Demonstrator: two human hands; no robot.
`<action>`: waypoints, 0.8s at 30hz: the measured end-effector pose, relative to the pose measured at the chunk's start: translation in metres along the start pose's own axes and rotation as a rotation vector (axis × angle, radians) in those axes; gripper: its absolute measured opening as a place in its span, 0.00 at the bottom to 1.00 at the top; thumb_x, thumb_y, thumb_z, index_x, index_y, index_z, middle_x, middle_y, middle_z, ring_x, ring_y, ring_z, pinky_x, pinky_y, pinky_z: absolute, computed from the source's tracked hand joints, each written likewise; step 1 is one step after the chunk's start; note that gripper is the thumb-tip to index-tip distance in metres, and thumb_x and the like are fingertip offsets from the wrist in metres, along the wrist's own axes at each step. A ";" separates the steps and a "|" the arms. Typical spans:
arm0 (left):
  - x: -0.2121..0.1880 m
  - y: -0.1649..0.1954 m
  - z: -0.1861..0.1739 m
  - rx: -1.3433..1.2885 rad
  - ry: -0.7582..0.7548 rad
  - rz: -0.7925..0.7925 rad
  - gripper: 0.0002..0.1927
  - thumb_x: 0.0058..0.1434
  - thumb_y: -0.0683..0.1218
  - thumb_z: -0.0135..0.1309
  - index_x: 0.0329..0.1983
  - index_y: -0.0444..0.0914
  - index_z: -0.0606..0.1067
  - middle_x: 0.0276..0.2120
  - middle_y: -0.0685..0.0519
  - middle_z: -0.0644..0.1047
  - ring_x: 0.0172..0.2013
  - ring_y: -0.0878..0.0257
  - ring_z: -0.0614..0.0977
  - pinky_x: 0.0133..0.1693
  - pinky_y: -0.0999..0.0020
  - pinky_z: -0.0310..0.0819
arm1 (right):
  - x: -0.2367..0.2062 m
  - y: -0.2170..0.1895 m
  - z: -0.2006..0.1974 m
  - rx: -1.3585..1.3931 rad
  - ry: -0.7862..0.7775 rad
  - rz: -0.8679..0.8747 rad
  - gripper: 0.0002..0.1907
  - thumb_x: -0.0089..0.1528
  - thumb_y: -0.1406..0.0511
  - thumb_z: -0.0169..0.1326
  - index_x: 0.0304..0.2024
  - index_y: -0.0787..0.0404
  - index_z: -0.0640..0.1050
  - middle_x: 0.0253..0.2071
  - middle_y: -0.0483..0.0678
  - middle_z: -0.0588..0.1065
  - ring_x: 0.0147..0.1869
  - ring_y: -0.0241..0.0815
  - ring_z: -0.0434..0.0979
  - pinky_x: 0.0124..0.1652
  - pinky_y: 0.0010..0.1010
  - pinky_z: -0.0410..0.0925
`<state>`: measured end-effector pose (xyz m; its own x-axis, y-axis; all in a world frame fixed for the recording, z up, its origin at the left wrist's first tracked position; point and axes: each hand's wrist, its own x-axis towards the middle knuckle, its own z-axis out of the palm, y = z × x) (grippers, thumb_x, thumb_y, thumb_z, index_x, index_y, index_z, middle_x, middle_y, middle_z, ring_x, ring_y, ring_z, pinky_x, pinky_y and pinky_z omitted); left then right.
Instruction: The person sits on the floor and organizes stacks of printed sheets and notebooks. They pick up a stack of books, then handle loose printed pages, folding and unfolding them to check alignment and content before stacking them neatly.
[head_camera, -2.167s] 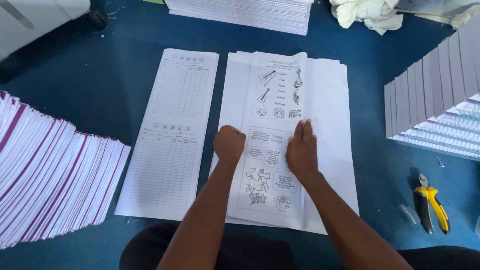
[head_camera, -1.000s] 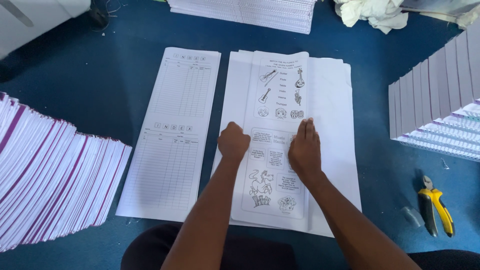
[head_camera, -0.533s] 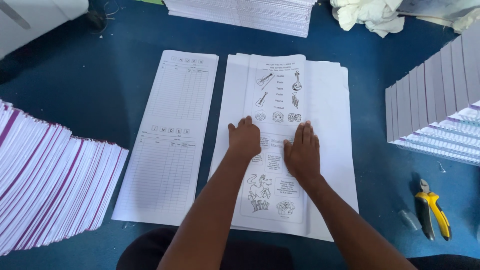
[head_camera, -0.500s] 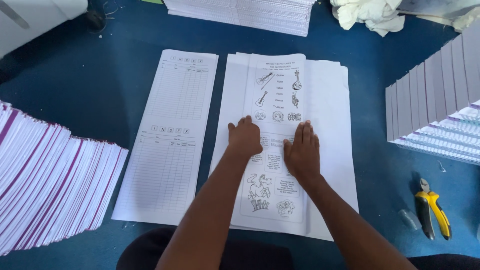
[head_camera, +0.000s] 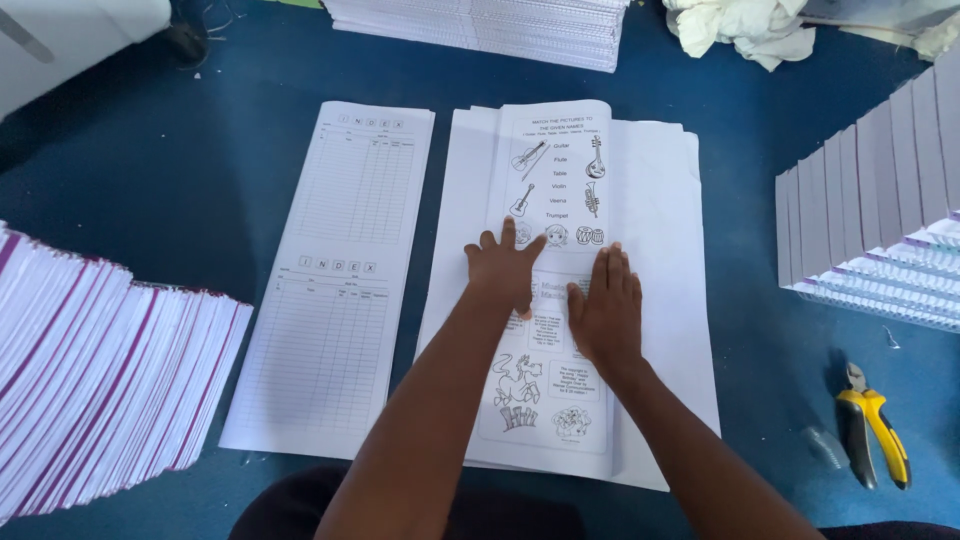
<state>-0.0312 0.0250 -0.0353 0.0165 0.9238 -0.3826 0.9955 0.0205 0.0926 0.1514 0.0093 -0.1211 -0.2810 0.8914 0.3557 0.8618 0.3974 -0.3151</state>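
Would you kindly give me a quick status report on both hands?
Left hand, right hand flat on folded picture sheet. Sheet tops white paper stack. Nothing obstructing.

Blue surface (head_camera: 200, 180) carries ruled sheets (head_camera: 340, 290), a paper stack (head_camera: 660, 260), booklet piles (head_camera: 90, 390); yellow pliers (head_camera: 875, 425).

Both forearms are bare, no sleeves or jewellery visible; dark clothing, perhaps trousers, shows at the bottom edge.

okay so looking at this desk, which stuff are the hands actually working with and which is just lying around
In hand: left hand and right hand pressing flat on the picture worksheet, atop the white paper stack.

Lying about: index sheet, yellow pliers, purple-edged booklets, white cloth.
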 end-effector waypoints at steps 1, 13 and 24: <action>0.002 0.003 -0.001 0.031 -0.030 -0.005 0.64 0.39 0.55 0.78 0.77 0.60 0.53 0.76 0.42 0.50 0.67 0.41 0.61 0.62 0.38 0.58 | 0.000 0.000 -0.001 0.005 -0.001 0.010 0.37 0.67 0.56 0.49 0.69 0.77 0.60 0.71 0.70 0.57 0.77 0.66 0.54 0.68 0.61 0.50; 0.009 0.006 -0.004 0.089 -0.103 0.025 0.63 0.42 0.54 0.77 0.78 0.58 0.52 0.76 0.37 0.48 0.73 0.35 0.52 0.64 0.32 0.50 | 0.037 0.019 -0.018 -0.127 0.206 -0.208 0.12 0.72 0.60 0.50 0.42 0.63 0.76 0.45 0.53 0.74 0.52 0.50 0.71 0.61 0.53 0.57; 0.012 0.006 -0.002 0.082 -0.129 0.060 0.63 0.44 0.54 0.76 0.79 0.54 0.49 0.76 0.33 0.45 0.73 0.30 0.48 0.65 0.29 0.45 | 0.069 0.023 -0.015 -0.185 0.245 -0.203 0.09 0.71 0.62 0.50 0.39 0.61 0.75 0.36 0.49 0.72 0.43 0.48 0.69 0.56 0.51 0.57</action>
<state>-0.0252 0.0368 -0.0379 0.0823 0.8656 -0.4938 0.9966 -0.0688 0.0455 0.1580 0.0769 -0.0908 -0.3636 0.7110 0.6019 0.8671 0.4945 -0.0603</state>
